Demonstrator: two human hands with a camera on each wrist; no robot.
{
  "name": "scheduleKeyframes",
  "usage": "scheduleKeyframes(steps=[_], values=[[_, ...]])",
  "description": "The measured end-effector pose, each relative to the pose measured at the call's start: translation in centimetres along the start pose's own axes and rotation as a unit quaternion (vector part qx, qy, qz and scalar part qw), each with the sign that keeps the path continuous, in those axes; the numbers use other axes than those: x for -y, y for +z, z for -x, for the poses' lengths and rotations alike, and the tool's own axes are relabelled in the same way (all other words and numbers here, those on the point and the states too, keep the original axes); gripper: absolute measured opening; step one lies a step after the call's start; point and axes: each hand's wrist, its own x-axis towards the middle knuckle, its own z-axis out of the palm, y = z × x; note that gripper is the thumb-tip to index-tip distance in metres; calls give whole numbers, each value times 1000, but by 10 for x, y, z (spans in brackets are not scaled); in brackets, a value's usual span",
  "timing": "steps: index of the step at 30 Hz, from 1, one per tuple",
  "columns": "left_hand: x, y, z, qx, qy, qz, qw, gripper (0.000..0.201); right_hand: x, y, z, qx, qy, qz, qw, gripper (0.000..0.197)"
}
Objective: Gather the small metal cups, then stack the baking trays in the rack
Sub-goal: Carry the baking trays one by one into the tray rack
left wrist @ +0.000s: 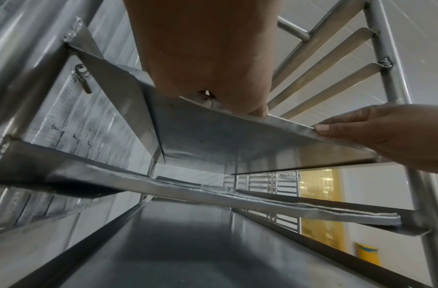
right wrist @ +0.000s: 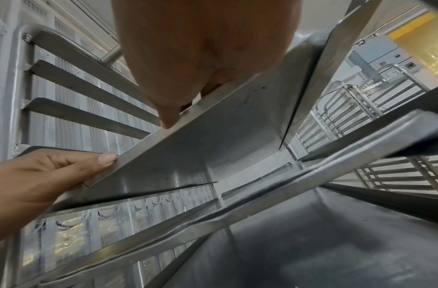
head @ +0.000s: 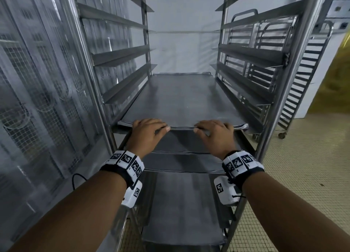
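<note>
A flat grey baking tray [head: 181, 100] lies on a pair of side rails of the steel rack [head: 292, 66], pushed most of the way in. My left hand [head: 147, 129] grips the left part of its front rim, fingers on top and thumb against the lip. My right hand [head: 214, 131] holds the right part of the rim the same way. From below, the tray's underside [left wrist: 213, 140] shows my left thumb [left wrist: 258, 113] and my right hand [left wrist: 385, 134] on the edge. The right wrist view shows the same underside [right wrist: 213, 152]. No metal cups are in view.
Two more trays [head: 180, 144] [head: 181, 210] sit on lower rails beneath my wrists. Bare rails run up both sides above. A wire-mesh cabinet [head: 37, 100] stands close on the left. Other racks [head: 306, 77] stand on the tiled floor [head: 303, 166] to the right.
</note>
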Motion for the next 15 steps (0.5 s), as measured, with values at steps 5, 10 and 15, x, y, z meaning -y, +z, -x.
scheduleKeyframes(steps=[5, 10, 15], values=[[-4, -7, 1, 23, -9, -9, 1000, 42, 3, -3, 2, 1, 11, -6, 1000, 26], [-17, -19, -2, 74, -33, -48, 996, 46, 9, -20, -1, 85, 24, -3, 996, 30], [-28, -33, 9, 231, -51, -148, 960, 70, 25, -34, 8, 187, 16, 135, 973, 55]])
